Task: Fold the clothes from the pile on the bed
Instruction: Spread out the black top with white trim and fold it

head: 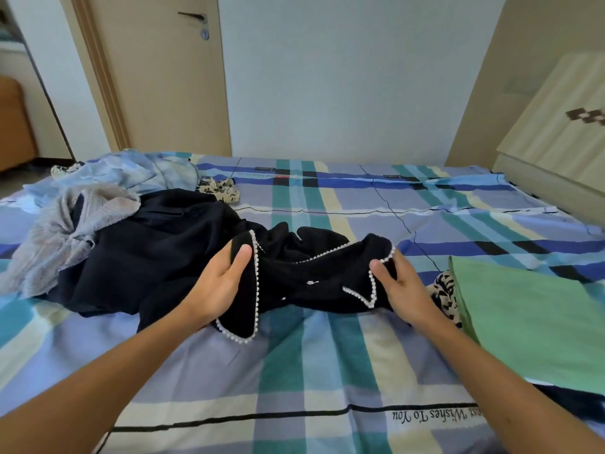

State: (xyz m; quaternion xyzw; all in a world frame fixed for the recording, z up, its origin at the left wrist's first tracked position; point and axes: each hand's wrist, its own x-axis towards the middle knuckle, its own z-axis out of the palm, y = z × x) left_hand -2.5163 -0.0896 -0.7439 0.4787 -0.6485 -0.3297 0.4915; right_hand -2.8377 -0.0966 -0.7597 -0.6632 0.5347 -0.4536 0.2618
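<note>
My left hand [226,283] grips one bead-trimmed edge of the black garment [294,276], thumb on top and fingers tucked under the cloth; my right hand [397,286] pinches another trimmed corner of it, fingers closed over the fabric. The garment lies crumpled in the middle of the bed [294,388], a soft matte black piece with a line of small white beads running along its scalloped, pointed hems. Its far side runs into a larger dark navy garment [147,253], smooth and heavy-looking, spread toward the bed's left edge. Touching that one is a grey ribbed knit [62,237], bunched and loosely textured, and beyond it a thin pale blue piece [124,172] heaped near the far left corner. A cream cloth with black print [219,188] pokes out beside the heap. Near the right edge, a flat green folded cloth [537,322] rests over another black-and-cream patterned piece [445,293]. The sheet is a plaid of blue, teal, cream and lilac with black lines.
</note>
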